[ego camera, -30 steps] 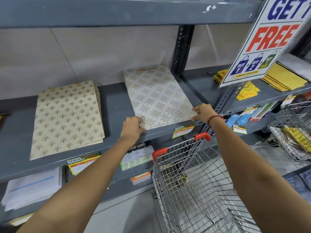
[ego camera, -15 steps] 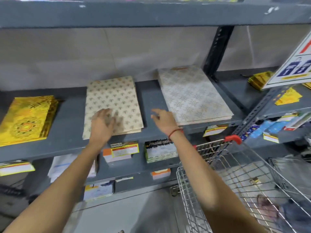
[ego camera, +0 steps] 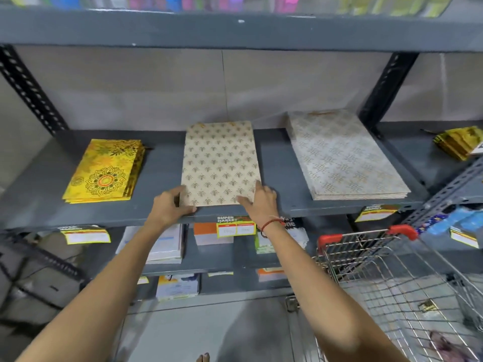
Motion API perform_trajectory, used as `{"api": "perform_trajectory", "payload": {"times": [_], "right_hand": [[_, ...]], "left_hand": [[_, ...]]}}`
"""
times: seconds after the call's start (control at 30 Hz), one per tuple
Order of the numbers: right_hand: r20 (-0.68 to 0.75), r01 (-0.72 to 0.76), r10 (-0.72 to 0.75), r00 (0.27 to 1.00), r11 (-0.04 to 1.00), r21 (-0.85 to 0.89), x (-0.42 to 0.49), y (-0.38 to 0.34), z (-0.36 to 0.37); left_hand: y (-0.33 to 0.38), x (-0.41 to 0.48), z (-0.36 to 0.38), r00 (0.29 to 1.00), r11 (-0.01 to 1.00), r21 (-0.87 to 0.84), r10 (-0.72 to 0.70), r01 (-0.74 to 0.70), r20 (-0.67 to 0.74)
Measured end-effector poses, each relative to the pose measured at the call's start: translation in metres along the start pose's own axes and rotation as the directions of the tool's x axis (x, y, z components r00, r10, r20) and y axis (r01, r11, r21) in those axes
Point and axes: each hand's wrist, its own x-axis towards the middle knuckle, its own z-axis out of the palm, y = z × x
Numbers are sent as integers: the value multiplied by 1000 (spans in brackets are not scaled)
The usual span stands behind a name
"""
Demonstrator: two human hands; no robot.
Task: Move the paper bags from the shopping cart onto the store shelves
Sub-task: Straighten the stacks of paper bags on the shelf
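A beige stack of paper bags with gold bee motifs [ego camera: 219,163] lies flat in the middle of the grey shelf [ego camera: 282,178]. My left hand [ego camera: 170,205] cups its near left corner, fingers curled around the edge. My right hand [ego camera: 257,198] presses flat on its near right corner, a red thread on the wrist. A white stack of bags with gold lattice print [ego camera: 345,155] lies to the right, and a yellow mandala-printed stack [ego camera: 104,171] to the left. The wire shopping cart [ego camera: 392,273] with red handle caps stands at the lower right.
Price tags [ego camera: 235,227] hang on the shelf's front edge. Lower shelves hold envelopes and card packs [ego camera: 167,246]. A black upright post [ego camera: 384,87] divides this bay from the right one, where gold bags [ego camera: 460,142] lie. A small gold item [ego camera: 427,307] lies in the cart.
My view has swung left from the lattice stack. Both hands left that stack and now hold the near corners of the bee-print stack, which sits straighter on the shelf.
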Motion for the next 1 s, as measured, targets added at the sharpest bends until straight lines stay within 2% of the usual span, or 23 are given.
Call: {"api": "perform_trajectory", "payload": {"times": [0.23, 0.4, 0.7, 1.0], "right_hand": [[76, -9, 6, 997, 999, 32, 8, 5, -13], [50, -65, 61, 997, 995, 79, 12, 11, -17], [-6, -54, 54, 999, 998, -13, 6, 14, -10], [-7, -67, 66, 998, 997, -32, 6, 15, -14]], "left_hand": [[-4, 14, -6, 1000, 1000, 22, 4, -5, 12], [-4, 18, -7, 999, 998, 60, 31, -32, 26], [-4, 28, -14, 998, 992, 120, 38, -44, 57], [-13, 26, -12, 997, 993, 88, 82, -83, 16]]}}
